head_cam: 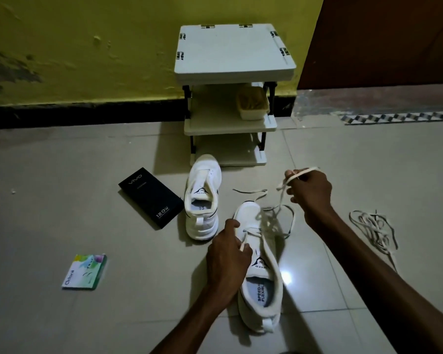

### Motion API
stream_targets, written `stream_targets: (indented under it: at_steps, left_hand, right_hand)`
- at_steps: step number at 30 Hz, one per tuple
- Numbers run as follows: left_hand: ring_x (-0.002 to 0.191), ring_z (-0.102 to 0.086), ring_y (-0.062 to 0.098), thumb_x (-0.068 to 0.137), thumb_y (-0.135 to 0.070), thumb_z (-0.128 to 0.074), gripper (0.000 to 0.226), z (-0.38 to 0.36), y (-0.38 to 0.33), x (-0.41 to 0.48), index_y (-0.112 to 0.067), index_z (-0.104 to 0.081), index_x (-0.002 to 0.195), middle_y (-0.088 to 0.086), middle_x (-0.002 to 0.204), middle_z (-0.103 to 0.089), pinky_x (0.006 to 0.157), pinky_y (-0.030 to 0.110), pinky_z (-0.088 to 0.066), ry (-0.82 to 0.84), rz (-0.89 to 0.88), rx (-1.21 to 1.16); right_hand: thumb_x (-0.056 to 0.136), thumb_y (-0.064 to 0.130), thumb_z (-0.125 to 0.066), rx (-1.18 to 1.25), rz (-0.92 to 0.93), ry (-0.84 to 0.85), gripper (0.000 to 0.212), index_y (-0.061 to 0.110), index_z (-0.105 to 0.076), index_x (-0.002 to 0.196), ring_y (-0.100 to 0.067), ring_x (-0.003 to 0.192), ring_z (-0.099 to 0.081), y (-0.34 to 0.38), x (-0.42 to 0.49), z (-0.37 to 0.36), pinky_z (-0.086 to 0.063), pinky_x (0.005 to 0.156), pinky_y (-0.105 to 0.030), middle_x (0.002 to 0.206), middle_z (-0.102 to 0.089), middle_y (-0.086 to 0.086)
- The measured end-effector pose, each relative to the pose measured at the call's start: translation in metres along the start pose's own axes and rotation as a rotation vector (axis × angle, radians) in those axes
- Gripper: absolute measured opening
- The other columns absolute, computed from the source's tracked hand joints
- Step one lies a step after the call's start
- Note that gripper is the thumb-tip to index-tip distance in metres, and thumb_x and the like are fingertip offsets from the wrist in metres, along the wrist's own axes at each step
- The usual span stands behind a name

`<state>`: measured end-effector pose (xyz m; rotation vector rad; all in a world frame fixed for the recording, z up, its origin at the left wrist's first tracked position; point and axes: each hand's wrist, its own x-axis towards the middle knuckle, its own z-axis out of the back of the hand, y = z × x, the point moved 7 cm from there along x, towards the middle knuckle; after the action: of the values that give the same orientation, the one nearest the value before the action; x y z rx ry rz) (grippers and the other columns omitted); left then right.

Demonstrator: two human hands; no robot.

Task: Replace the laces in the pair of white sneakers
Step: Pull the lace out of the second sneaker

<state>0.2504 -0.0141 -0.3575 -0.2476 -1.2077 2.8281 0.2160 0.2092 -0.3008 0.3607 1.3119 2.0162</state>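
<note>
Two white sneakers lie on the tiled floor. The near sneaker (262, 282) points away from me and carries a loose white lace (274, 221) through its front eyelets. My left hand (228, 256) rests against its left side and pinches one lace end. Raised beyond the toe, my right hand (310, 192) grips the other lace end, pulled up and looped over the fingers. The far sneaker (202, 198) stands without a lace, just left of the near one. A second loose lace (374, 231) lies in a heap on the floor at the right.
A white three-tier shoe rack (230, 98) stands against the yellow wall, with a lidded tub (252, 103) on its middle shelf. A black phone box (151, 198) lies left of the far sneaker. A small Odonil packet (85, 272) lies at the near left.
</note>
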Motion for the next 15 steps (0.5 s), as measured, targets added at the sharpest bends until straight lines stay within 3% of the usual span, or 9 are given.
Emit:
stream_targets:
  at_steps: [3,5,7,9,12,15]
  left_hand:
    - [0.086,-0.057,0.007,0.084,-0.024,-0.069,0.027,-0.002,-0.002,0.003,-0.030,-0.057,0.108,-0.012,0.096,-0.059,0.064,0.014,-0.038,0.015,-0.055,0.060]
    - [0.093,-0.057,0.010,0.085,-0.026,-0.066,0.026,-0.006,-0.007,0.006,-0.030,-0.057,0.110,-0.011,0.102,-0.055,0.070,0.018,-0.041,0.042,-0.129,0.128]
    - [0.100,-0.057,0.014,0.089,-0.028,-0.061,0.028,-0.010,-0.015,0.011,-0.030,-0.057,0.116,-0.006,0.109,-0.052,0.078,0.024,-0.043,0.086,-0.213,0.200]
    - [0.106,-0.056,0.016,0.091,-0.028,-0.058,0.030,-0.013,-0.023,0.018,-0.030,-0.059,0.120,-0.003,0.117,-0.051,0.084,0.027,-0.044,0.153,-0.278,0.250]
    - [0.112,-0.055,0.019,0.090,-0.031,-0.061,0.030,-0.020,-0.030,0.029,-0.030,-0.064,0.120,0.000,0.124,-0.050,0.088,0.028,-0.044,0.244,-0.334,0.351]
    - [0.110,-0.054,0.021,0.086,-0.027,-0.064,0.027,-0.029,-0.035,0.036,-0.028,-0.069,0.112,0.001,0.120,-0.052,0.084,0.030,-0.045,0.283,-0.382,0.452]
  right_hand:
    - [0.089,0.029,-0.059,-0.494,0.133,-0.020,0.020,0.011,-0.068,0.091,-0.033,0.087,-0.063,-0.001,-0.004,0.010,-0.040,0.066,-0.029,0.097,-0.064,-0.011]
    - [0.089,0.027,-0.059,-0.665,0.164,0.056,0.025,0.006,-0.060,0.101,-0.038,0.090,-0.060,-0.004,-0.011,0.008,-0.039,0.067,-0.030,0.111,-0.051,-0.014]
    - [0.090,0.027,-0.059,-0.784,0.197,0.108,0.020,0.008,-0.055,0.087,-0.037,0.086,-0.060,-0.007,-0.018,0.004,-0.037,0.064,-0.029,0.100,-0.048,-0.012]
    - [0.087,0.035,-0.062,-0.863,0.179,0.238,0.030,0.011,-0.056,0.072,-0.031,0.078,-0.063,-0.013,-0.026,-0.004,-0.041,0.062,-0.027,0.080,-0.056,-0.006]
    - [0.079,0.054,-0.067,-0.867,0.118,0.552,0.040,0.014,-0.070,0.080,-0.021,0.068,-0.067,-0.034,-0.055,-0.030,-0.055,0.066,-0.028,0.074,-0.069,-0.003]
    - [0.081,0.053,-0.063,-0.977,0.287,0.506,0.036,0.018,-0.060,0.076,-0.021,0.073,-0.064,-0.044,-0.075,-0.047,-0.037,0.053,-0.022,0.077,-0.065,-0.001]
